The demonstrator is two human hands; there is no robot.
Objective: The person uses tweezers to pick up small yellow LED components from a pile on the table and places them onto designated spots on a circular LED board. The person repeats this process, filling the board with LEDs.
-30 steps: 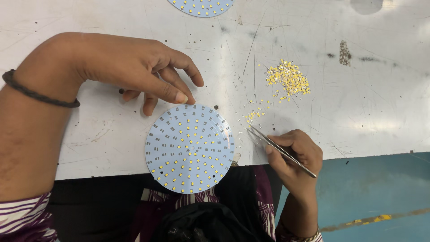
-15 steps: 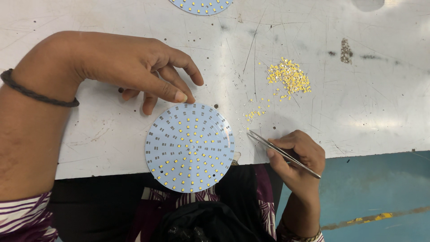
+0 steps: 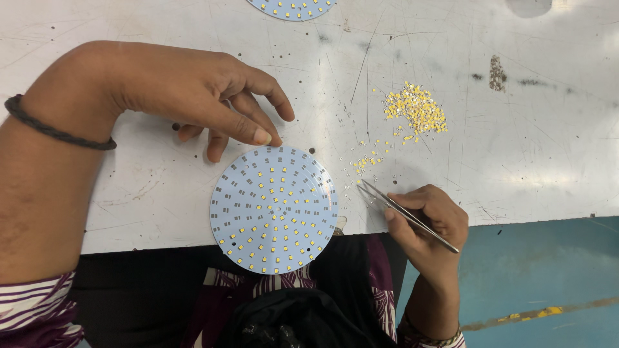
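Head view: right hand (image 3: pixel 429 222) fingers pinch metal tweezers (image 3: pixel 406 214) shut, tips near stray yellow chips (image 3: pixel 367 161) for picking; left hand (image 3: pixel 193 96) fingers spread loose, fingertip steadying round LED board (image 3: pixel 274 209) overhanging the surface (image 3: pixel 548 148) edge.

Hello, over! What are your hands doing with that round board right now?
Left hand fingertips on round board's top edge. Right hand pinching tweezers, tips beside the board. Loose yellow chips on table.

head view | worn on head | looks steeply down, close | over table (image 3: pixel 529 161) edge and lap
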